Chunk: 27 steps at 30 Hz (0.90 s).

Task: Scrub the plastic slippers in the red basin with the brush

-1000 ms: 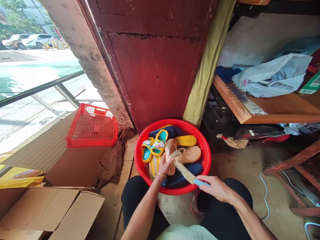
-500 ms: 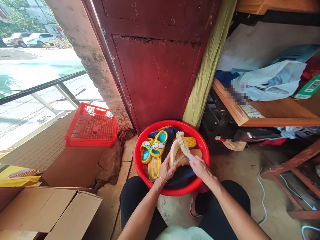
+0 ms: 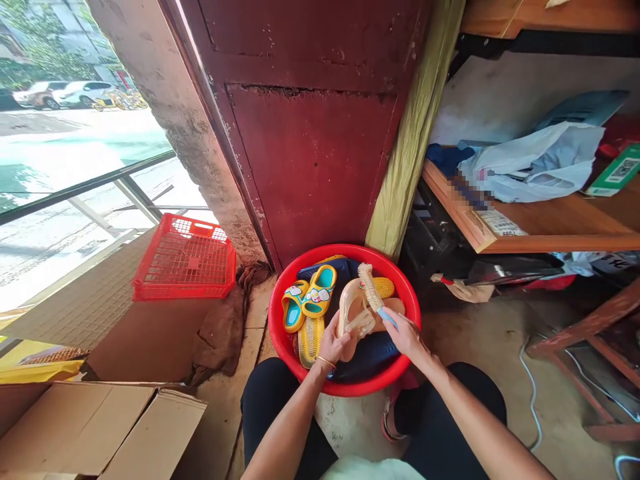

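Observation:
A beige sandal (image 3: 349,308) is tilted up over the red basin (image 3: 277,287), with my left hand (image 3: 334,341) closed around its lower side. My right hand (image 3: 404,335) grips the blue handle of a scrubbing brush (image 3: 370,291), whose pale bristles lie against or just beside the sandal's right edge; contact is hard to make out. Left of the sandal sit yellow-and-teal slippers (image 3: 319,291) and a yellow sole (image 3: 311,339). Behind the brush are another yellow slipper (image 3: 384,287) and a second beige sandal, partly hidden. Dark blue footwear (image 3: 367,357) lies below.
A maroon door (image 3: 315,173) stands behind the basin. To the left are a red plastic crate (image 3: 185,260), a brown cloth (image 3: 220,340) and an opened cardboard box (image 3: 75,420). On the right, a wooden shelf (image 3: 560,230) holds a white plastic bag (image 3: 535,163); a wooden stool (image 3: 595,333) is below.
The beige sandal has turned slightly, showing more of its inner side and clear strap. The brush has shifted a little to the right along it. Both hands keep their holds.

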{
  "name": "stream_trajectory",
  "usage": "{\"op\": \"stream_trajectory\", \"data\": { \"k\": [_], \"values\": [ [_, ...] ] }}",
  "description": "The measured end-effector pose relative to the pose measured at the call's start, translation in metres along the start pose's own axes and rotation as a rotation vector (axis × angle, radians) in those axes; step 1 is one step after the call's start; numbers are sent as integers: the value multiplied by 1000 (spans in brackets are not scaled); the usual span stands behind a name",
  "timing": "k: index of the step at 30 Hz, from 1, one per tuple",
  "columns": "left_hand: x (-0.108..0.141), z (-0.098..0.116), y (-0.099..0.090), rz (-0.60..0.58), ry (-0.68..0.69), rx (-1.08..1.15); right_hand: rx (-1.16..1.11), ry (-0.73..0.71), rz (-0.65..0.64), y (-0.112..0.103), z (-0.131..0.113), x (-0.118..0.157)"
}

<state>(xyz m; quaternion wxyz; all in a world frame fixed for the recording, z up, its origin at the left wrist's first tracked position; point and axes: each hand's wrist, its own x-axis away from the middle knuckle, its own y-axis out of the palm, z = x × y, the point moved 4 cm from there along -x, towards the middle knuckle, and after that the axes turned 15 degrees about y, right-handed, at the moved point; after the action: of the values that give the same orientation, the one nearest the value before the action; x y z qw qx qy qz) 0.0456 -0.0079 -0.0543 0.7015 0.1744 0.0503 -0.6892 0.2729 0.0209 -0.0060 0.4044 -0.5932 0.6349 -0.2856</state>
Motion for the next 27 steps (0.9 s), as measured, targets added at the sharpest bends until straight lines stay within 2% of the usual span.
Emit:
{"op": "stream_trajectory", "data": {
  "k": [4,7,11,13,16,19,21,24,26,27],
  "values": [
    [-7,4,1,-15,-139,230,8,-3,-40,12,2,9],
    [-8,4,-4,34,-219,316,32,-9,-103,5,18,14],
    [-6,-1,-2,60,-317,399,-38,18,-103,-5,43,28],
    [-7,-3,-4,152,-325,450,-81,79,-72,-6,46,39],
    [-10,-5,-11,315,-287,484,-115,191,-5,-10,33,62],
    [-11,-4,-11,303,-280,452,-124,124,-39,-24,3,92],
    [-11,-4,-9,300,-289,420,-48,62,-149,-36,-16,111],
    [-9,-5,-6,308,-294,366,168,50,-372,-50,-34,128],
    [-8,-7,-3,287,-284,331,297,59,-469,-53,-44,123],
    [-7,-8,-2,275,-271,315,350,76,-478,-52,-49,116]
  ]
}}
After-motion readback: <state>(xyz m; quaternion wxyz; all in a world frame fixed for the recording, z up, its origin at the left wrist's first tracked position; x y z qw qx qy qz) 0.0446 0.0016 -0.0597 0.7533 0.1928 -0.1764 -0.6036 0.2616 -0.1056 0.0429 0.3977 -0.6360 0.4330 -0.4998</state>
